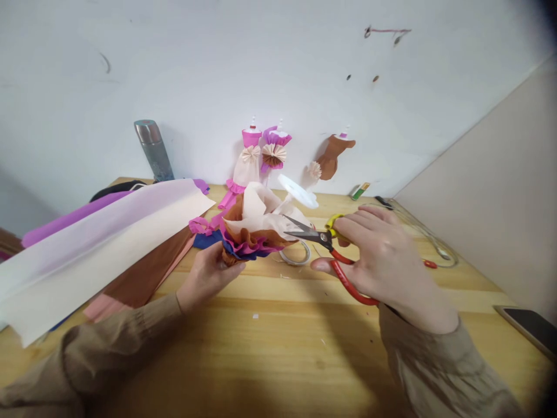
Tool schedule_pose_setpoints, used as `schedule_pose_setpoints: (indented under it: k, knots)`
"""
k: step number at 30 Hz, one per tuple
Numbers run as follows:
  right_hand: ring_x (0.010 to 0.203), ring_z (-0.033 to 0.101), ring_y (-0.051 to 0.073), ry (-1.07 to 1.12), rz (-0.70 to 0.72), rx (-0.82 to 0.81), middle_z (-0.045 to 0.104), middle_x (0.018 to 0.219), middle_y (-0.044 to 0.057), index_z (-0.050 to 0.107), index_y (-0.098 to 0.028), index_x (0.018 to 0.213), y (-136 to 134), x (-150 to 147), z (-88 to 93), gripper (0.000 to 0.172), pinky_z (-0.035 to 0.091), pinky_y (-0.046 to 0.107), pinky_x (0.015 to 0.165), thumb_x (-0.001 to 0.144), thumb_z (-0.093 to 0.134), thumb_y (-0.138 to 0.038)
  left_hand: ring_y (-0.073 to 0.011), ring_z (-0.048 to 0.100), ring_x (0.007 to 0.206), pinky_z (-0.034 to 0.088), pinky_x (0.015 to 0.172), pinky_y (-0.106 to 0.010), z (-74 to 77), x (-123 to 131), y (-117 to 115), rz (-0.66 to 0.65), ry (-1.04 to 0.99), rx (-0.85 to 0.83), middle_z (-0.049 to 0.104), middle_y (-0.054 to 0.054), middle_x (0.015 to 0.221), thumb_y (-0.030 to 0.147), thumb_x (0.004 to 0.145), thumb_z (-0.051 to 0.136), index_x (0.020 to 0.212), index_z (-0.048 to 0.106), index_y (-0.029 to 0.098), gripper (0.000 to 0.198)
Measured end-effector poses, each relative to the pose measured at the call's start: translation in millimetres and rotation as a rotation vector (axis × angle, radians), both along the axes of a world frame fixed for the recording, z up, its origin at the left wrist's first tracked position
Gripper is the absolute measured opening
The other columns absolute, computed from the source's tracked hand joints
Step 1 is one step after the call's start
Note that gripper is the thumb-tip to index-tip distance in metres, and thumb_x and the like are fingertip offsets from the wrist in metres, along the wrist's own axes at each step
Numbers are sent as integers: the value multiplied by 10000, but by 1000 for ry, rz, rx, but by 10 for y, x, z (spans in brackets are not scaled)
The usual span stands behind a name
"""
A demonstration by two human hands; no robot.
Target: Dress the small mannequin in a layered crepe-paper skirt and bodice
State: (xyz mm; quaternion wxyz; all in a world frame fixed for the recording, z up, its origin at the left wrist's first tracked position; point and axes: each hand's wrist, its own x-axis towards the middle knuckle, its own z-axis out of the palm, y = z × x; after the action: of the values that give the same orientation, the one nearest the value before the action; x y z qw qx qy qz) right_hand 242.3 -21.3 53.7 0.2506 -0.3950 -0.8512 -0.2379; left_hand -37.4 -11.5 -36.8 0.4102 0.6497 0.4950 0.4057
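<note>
My left hand is closed around the lower end of a layered crepe-paper skirt, tilted above the table. Its ruffles are cream, brown, magenta and blue. A white stand base pokes out of the skirt's wide end. In my right hand is a pair of scissors with red and yellow handles. The blades are parted, their tips at the skirt's cream and brown edge; whether paper lies between them I cannot tell. Behind and below the skirt lies a tape roll.
Cream crepe paper and other coloured sheets cover the table's left. Several small dressed forms, one in brown paper, stand along the wall. A metal flask stands back left. A phone and a cable lie right.
</note>
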Motion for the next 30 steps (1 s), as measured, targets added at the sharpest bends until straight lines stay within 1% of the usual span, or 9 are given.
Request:
schedule_pose_setpoints:
  k: [3, 7, 9, 11, 16, 21, 24, 27, 30]
  knots:
    - [629, 463, 198, 11, -7, -8, 503, 658, 10, 424, -230, 757, -1, -6, 8, 342, 430, 374, 728, 908, 528, -519, -233, 661, 864, 532, 768, -328, 7, -3, -2, 2, -28, -23, 729, -105, 967, 362, 753, 675, 967, 672, 106, 334]
    - [636, 467, 200, 50, -16, -4, 481, 651, 6, 387, -239, 741, -1, 9, 18, 354, 412, 345, 676, 921, 502, -522, -232, 666, 887, 529, 780, -321, -11, -3, 9, 20, -80, -51, 722, -89, 994, 364, 741, 692, 991, 656, 123, 349]
    - [624, 462, 196, 75, -17, -7, 470, 644, 3, 369, -244, 727, -1, 22, 21, 364, 396, 333, 650, 921, 503, -522, -227, 664, 876, 527, 771, -314, -22, 1, 13, 25, -96, -68, 720, -76, 972, 358, 724, 707, 983, 651, 131, 349]
    - [616, 453, 192, 75, -10, -16, 463, 639, 1, 357, -247, 718, -2, 31, 24, 367, 383, 330, 638, 918, 520, -509, -211, 651, 834, 517, 723, -293, -30, 7, 12, 32, -112, -86, 709, -67, 921, 353, 719, 711, 954, 647, 129, 331]
    - [608, 439, 184, 46, 60, -61, 472, 640, -3, 382, -240, 719, -18, 26, 35, 388, 405, 360, 681, 899, 548, -541, -154, 580, 729, 447, 588, -229, -22, 15, -3, 46, -160, -100, 651, -39, 830, 351, 716, 723, 913, 628, 125, 315]
    - [636, 435, 196, 94, 76, -58, 450, 660, 7, 377, -242, 743, -74, 27, 84, 363, 386, 363, 665, 906, 580, -495, -136, 545, 697, 437, 592, -231, -3, 7, 4, 51, -184, -103, 620, -32, 811, 357, 728, 715, 901, 613, 125, 307]
    - [626, 426, 194, 78, 87, -47, 429, 648, 0, 369, -243, 742, -97, 9, 100, 354, 382, 363, 661, 901, 603, -457, -130, 530, 669, 428, 578, -231, 3, 3, 10, 66, -171, -85, 606, -22, 781, 358, 727, 714, 883, 609, 130, 296]
    - [604, 430, 185, 42, 76, -51, 457, 629, 1, 363, -242, 726, -75, -25, 71, 365, 399, 364, 672, 915, 566, -478, -135, 549, 680, 444, 590, -234, 3, 5, 4, 67, -184, -87, 618, -23, 792, 354, 716, 724, 886, 611, 128, 305]
    - [594, 468, 186, 36, 40, -20, 503, 627, 2, 394, -237, 725, -30, -47, 19, 355, 409, 358, 689, 914, 537, -502, -139, 564, 678, 440, 570, -226, -9, 10, -4, 78, -169, -77, 627, -18, 784, 363, 704, 733, 880, 615, 135, 310]
